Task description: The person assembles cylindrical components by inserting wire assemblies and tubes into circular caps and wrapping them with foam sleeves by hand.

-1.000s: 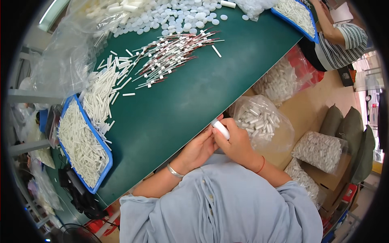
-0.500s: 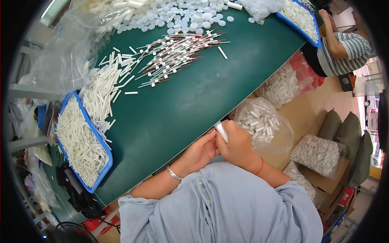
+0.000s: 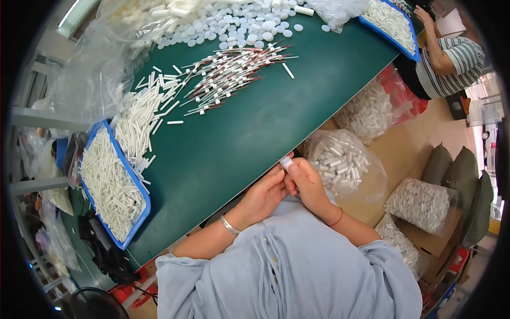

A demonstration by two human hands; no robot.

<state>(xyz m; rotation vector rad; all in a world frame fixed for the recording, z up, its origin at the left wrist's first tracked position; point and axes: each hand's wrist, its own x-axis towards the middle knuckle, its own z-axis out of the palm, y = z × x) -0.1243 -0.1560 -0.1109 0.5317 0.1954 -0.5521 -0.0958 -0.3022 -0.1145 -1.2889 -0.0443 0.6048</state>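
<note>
At the table's near edge, my right hand (image 3: 309,183) grips a short white plastic tube (image 3: 286,162) between thumb and fingers, one end pointing up and away. Close against it is my left hand (image 3: 264,195), fingers curled and tips near the tube's lower part; what they pinch is hidden. Ahead on the green table (image 3: 234,143) lies a heap of thin wire pieces (image 3: 231,77) in red and grey, bearing small white blocks. Left of it spreads a pile of slim white sticks (image 3: 141,119).
A blue tray (image 3: 139,226) full of white sticks stands at left; another blue tray (image 3: 413,53) is far right. Translucent round caps (image 3: 234,24) cover the far side. Beside me sit an open bag of white tubes (image 3: 340,165) and a filled bag (image 3: 417,204). A person (image 3: 446,61) works far right.
The tube sits lower in my right hand, with less of it showing. My right fingers have shifted, and my left hand has turned slightly. The whole view has moved a little.
</note>
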